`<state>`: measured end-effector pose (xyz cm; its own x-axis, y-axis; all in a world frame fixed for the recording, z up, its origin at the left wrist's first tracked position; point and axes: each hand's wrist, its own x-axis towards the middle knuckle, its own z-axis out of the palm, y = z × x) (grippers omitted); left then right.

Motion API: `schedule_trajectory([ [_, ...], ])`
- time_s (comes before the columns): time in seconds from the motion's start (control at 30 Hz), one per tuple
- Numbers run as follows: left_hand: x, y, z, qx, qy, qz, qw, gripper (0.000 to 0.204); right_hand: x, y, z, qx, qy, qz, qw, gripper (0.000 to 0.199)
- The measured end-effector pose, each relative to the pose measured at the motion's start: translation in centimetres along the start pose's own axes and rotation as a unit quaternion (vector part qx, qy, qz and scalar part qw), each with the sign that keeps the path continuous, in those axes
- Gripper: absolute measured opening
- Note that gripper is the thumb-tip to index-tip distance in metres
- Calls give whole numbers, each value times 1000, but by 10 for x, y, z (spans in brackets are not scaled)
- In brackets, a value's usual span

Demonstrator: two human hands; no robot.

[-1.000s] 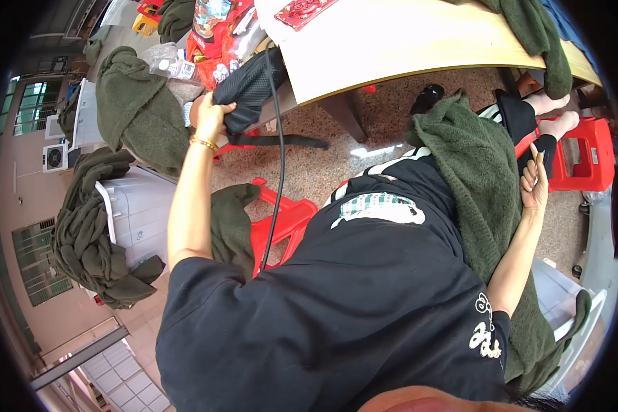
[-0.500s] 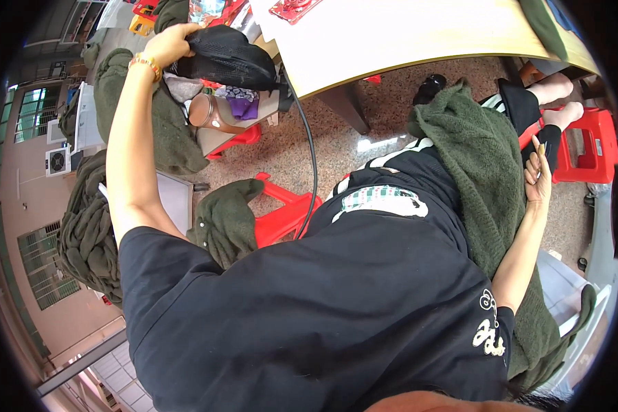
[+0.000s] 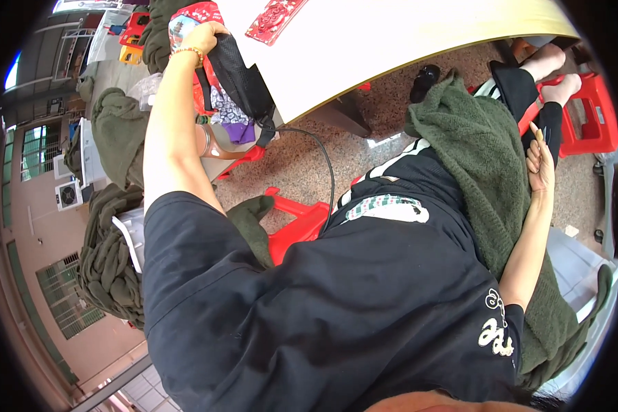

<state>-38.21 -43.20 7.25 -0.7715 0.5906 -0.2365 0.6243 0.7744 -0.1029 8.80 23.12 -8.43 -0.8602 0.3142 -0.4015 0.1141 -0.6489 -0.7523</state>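
Observation:
At the far left, my left hand is closed on the upper edge of a black mesh bag. A red printed bag lies right beside that hand. Below the mesh bag are a patterned purple cloth and a brown-tinted jar. My right hand rests over my lap at the right, its fingers curled and one stretched forward. A small yellowish thing shows at its fingertips, too small to name. Dark green knitted fabric lies across my legs next to it.
A pale table with a curved edge carries a red packet. Red stools stand on the speckled floor. A black cable hangs near my waist. Piles of green knits fill the left side.
My left hand has pulled the mesh bag's edge to the right, and the bag now hangs more upright, showing the red bag behind. The view has shifted; my right hand stays over my lap.

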Motion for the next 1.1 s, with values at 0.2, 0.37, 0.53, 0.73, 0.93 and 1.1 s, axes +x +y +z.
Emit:
schedule_trajectory([
  [0.2, -13, 31, 42, -40, 322, -135, 936, 46, -9, 7, -4, -33, 30, 0, 999, 47],
  [0.37, -22, 58, 102, -144, 145, -149, 968, 41, -18, 4, 2, -25, 58, 8, 998, 46],
  [0.53, -48, -4, 45, -275, 497, -111, 815, 28, 0, 7, 6, 94, -75, -20, 993, 48],
  [0.73, -43, 240, -99, -319, 606, 131, 717, 19, -40, -4, 5, 323, -375, -119, 861, 42],
  [0.93, -25, 459, -64, -256, 108, 448, 850, 52, -151, -52, 74, -193, 146, -92, 966, 30],
  [1.1, -17, 526, -18, -209, 47, 527, 823, 66, -204, -27, 34, -393, 190, -79, 896, 43],
])
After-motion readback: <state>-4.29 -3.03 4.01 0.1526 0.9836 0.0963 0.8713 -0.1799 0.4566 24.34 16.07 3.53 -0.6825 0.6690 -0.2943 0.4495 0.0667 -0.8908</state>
